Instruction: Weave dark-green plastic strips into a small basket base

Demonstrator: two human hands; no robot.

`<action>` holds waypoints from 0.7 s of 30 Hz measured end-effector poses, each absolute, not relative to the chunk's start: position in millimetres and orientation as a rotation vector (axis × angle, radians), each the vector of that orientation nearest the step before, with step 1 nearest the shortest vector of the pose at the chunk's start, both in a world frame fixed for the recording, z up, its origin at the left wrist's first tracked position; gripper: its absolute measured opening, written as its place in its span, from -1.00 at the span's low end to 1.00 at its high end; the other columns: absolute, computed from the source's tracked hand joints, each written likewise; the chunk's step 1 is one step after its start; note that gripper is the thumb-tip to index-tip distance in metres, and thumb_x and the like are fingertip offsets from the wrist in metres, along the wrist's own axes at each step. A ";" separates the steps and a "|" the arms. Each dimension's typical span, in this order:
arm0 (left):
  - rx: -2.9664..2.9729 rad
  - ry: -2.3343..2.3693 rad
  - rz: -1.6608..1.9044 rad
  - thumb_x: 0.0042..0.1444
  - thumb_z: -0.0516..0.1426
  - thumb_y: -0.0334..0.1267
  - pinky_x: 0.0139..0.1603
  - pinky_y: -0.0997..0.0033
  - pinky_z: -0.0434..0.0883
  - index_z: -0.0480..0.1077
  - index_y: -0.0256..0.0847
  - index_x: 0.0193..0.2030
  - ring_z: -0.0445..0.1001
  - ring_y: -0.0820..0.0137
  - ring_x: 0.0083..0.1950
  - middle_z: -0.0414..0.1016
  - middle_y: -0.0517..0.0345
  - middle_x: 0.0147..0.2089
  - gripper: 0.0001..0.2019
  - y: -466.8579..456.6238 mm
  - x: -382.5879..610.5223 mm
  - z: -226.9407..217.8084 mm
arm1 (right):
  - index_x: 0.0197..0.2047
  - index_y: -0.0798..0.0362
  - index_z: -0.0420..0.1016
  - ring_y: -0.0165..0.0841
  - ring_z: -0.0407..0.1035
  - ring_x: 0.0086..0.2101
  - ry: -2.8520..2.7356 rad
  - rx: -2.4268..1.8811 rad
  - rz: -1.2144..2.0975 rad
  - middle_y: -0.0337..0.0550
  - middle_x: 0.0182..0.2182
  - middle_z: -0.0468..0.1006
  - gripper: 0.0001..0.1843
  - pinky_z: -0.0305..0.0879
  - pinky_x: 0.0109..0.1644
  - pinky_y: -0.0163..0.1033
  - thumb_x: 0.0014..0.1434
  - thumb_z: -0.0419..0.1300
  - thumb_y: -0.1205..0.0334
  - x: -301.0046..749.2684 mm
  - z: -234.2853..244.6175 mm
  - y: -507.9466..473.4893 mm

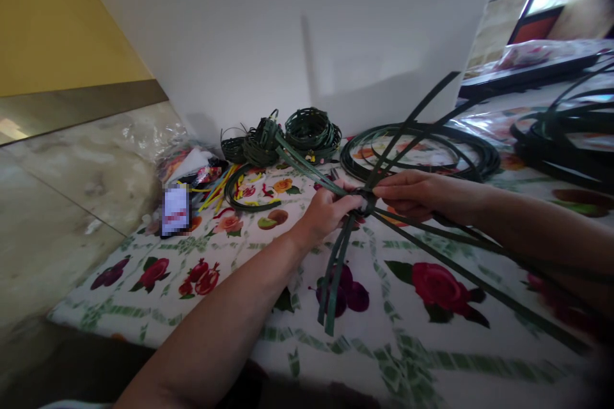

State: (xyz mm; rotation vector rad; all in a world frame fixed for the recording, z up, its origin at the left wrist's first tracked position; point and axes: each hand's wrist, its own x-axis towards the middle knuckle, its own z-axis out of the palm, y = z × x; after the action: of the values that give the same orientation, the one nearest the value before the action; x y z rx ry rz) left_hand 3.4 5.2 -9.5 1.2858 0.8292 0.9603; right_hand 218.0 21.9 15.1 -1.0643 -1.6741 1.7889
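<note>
Dark green flat strips (333, 281) cross and interlace at a small woven centre, with long loose ends spreading out in several directions. My left hand (330, 208) pinches the left side of this centre, its thumb lying on top. On the right side, my right hand (407, 195) grips a strip close to the crossing between thumb and fingers. Two ends stick up toward the wall, two hang down toward the table's near side, and others run right under my right forearm. My fingers partly cover the woven centre.
Behind stand woven green baskets (311, 131) and a coil of green strip (484, 160); a bigger coil (575, 147) lies far right. A phone-like object with a blurred screen (175, 211) and plastic bags (177, 153) are at left. The flowered tablecloth (163, 313) meets a white wall (268, 32).
</note>
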 end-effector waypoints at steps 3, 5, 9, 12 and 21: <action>1.326 0.876 1.002 0.04 0.28 -0.16 -0.49 0.48 0.53 0.35 -0.20 -0.30 0.41 0.52 -0.51 0.43 0.28 -0.44 -0.78 6.0 4.8 -11.9 | -0.55 -0.01 0.09 -0.56 -0.20 -0.60 -1.723 -1.082 1.787 -0.43 -0.60 -0.03 -0.25 -0.33 -0.59 -0.33 0.02 0.47 -0.34 216.3 15.3 21.0; 1.359 0.895 1.012 0.08 0.26 -0.15 -0.53 0.49 0.51 0.35 -0.20 -0.32 0.38 0.53 -0.54 0.42 0.27 -0.46 -0.79 6.9 5.3 -13.4 | -0.57 0.00 0.10 -0.55 -0.17 -0.60 -1.756 -1.082 1.795 -0.42 -0.61 -0.01 -0.25 -0.30 -0.59 -0.33 0.04 0.44 -0.38 216.2 15.6 20.6; 1.379 0.886 1.006 0.12 0.25 -0.13 -0.54 0.53 0.48 0.34 -0.21 -0.32 0.37 0.55 -0.55 0.42 0.27 -0.46 -0.78 7.4 5.3 -14.6 | -0.62 0.00 0.13 -0.55 -0.16 -0.65 -1.815 -1.076 1.778 -0.39 -0.68 0.02 -0.26 -0.30 -0.61 -0.31 0.17 0.32 -0.40 219.5 15.6 21.0; 1.368 0.882 0.997 0.11 0.26 -0.12 -0.54 0.53 0.47 0.35 -0.21 -0.31 0.37 0.56 -0.55 0.41 0.28 -0.46 -0.77 7.3 5.3 -15.0 | -0.67 0.01 0.19 -0.53 -0.11 -0.68 -1.904 -1.094 1.704 -0.32 -0.74 0.09 -0.25 -0.27 -0.62 -0.29 0.28 0.21 -0.37 222.5 14.8 21.7; 1.370 0.887 0.983 0.09 0.25 -0.14 -0.53 0.55 0.43 0.35 -0.20 -0.30 0.37 0.55 -0.55 0.43 0.27 -0.46 -0.79 5.4 5.3 -12.4 | -0.68 0.01 0.20 -0.53 -0.10 -0.68 -1.931 -1.145 1.680 -0.30 -0.74 0.09 -0.23 -0.24 -0.63 -0.27 0.24 0.20 -0.43 222.9 18.3 19.7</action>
State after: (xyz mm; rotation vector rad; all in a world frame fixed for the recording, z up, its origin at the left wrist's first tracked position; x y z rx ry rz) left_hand 5.3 5.4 -12.4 1.3697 0.8874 0.9834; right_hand 222.9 19.7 18.3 -1.1447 -1.9310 1.6801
